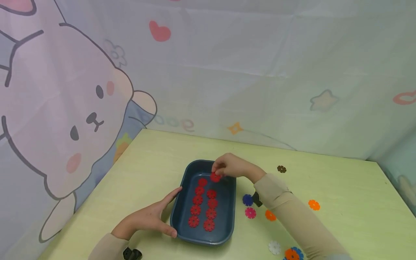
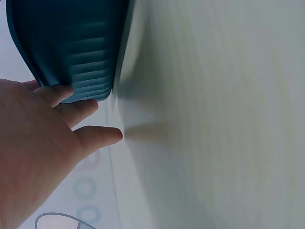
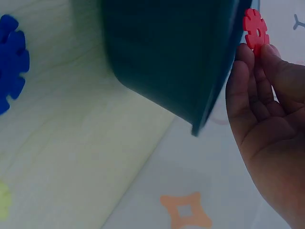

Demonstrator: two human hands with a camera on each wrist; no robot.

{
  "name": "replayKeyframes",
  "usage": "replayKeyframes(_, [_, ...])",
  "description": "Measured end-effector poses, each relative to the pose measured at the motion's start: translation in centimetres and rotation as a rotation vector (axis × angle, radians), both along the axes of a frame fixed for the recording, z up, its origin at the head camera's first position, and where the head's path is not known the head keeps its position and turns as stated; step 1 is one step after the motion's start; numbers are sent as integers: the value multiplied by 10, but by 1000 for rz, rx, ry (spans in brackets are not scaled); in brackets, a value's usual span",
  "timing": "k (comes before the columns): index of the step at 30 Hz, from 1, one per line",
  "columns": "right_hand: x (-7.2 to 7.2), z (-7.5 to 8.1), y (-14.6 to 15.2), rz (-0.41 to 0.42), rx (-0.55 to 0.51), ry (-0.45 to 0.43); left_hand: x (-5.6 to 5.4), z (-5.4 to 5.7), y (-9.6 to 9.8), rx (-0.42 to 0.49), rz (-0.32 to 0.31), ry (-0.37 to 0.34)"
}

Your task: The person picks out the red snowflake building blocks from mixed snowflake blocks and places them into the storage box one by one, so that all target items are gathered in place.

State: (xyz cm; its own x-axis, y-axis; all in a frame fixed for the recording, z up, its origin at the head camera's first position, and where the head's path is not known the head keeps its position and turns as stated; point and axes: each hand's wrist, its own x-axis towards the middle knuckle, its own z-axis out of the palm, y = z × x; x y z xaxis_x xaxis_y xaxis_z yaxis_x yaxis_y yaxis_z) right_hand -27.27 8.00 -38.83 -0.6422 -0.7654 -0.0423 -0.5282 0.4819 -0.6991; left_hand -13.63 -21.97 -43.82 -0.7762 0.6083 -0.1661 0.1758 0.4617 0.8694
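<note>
A dark blue rectangular tray stands on the table, with two columns of red notched discs lying flat inside. Over its far right corner, my right hand pinches another red notched disc between thumb and fingers. The right wrist view shows that red disc upright at the fingertips, beside the tray's rim. My left hand is spread along the tray's left side, thumb by the near corner and fingertips at the rim. From the left wrist, the left hand appears with straight fingers against the tray.
Right of the tray lie loose discs: a dark blue one, a pink one, orange ones, a white one and a brown one. An orange disc overlaps a blue one near the front. A printed cloth hangs behind the table.
</note>
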Motion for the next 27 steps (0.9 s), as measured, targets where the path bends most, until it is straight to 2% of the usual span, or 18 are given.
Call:
replayKeyframes(11, [-8, -25, -24, 24, 112, 54, 1, -1, -2, -16, 3, -6])
replayKeyframes(22, [-9, -33, -38, 48, 253, 168, 2, 1, -2, -7, -3, -3])
replayKeyframes(27, [-6, -33, -40, 61, 283, 201, 2, 0, -3, -13, 0, -2])
